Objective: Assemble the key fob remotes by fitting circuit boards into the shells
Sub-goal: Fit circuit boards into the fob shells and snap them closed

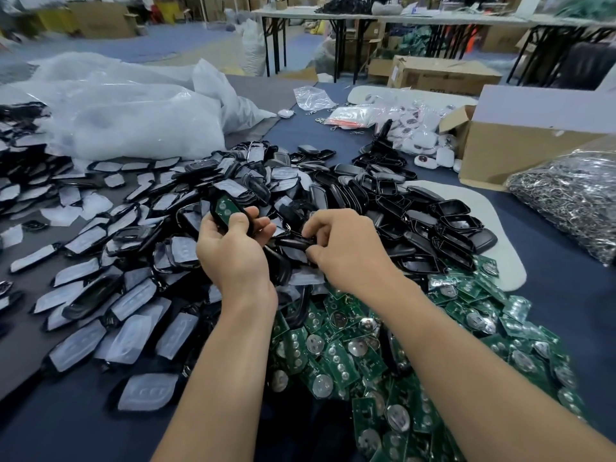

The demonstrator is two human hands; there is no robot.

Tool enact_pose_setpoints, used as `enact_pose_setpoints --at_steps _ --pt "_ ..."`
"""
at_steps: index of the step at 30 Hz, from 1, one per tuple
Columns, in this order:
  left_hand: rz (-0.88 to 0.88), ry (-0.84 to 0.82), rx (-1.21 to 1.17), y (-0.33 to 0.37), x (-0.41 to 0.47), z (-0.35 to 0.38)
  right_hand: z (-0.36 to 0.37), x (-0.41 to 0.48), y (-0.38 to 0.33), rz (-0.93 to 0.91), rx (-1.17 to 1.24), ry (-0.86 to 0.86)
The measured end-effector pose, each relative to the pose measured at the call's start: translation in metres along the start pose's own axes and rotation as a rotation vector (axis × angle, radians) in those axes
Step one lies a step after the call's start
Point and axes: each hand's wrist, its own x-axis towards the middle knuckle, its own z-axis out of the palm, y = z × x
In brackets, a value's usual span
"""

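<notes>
Left hand (233,248) grips black plastic shell holding green circuit board (224,206); right hand (343,248) pinches black shell half (293,243) above pile.

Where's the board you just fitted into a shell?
In the head view, left of centre: the green circuit board sits in a black shell held up by the left hand, above the shell pile.

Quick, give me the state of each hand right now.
Left hand: closed on a black shell with a green circuit board in it.
Right hand: grip pinched on a black shell piece.
</notes>
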Motion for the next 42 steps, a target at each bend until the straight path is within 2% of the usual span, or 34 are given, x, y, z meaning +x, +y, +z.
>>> enact_pose_setpoints --at_steps 7,10,14,18,20,25,32,36,40,42 --pt "0.004 -0.013 0.022 0.001 -0.002 0.0 -0.003 -0.005 -0.001 -0.024 -0.176 -0.117" --pt "0.004 -0.011 0.025 0.001 -0.001 0.0 0.002 -0.008 0.002 0.031 -0.048 -0.133" --pt "0.002 -0.019 0.042 0.0 -0.002 0.001 -0.004 -0.015 0.012 0.059 0.129 -0.007" --pt "-0.008 -0.042 0.048 0.0 -0.003 0.002 -0.011 -0.025 0.019 -0.029 -0.003 0.177" --pt "-0.013 -0.053 0.057 -0.001 -0.003 0.002 -0.013 -0.027 0.022 -0.006 0.106 0.224" --pt "-0.025 -0.085 0.099 -0.003 -0.003 0.003 -0.015 -0.028 0.029 0.228 0.538 0.105" --pt "-0.017 -0.111 0.111 -0.002 -0.004 0.002 -0.02 -0.026 0.029 0.243 0.528 0.092" --pt "-0.026 -0.201 0.133 -0.001 -0.01 0.002 -0.032 -0.03 0.027 0.236 0.752 0.059" --pt "0.017 -0.34 0.273 -0.005 -0.022 0.006 -0.04 -0.045 0.031 0.256 0.956 0.004" --pt "-0.043 -0.41 0.308 -0.007 -0.028 0.008 -0.041 -0.052 0.032 0.265 0.996 0.023"
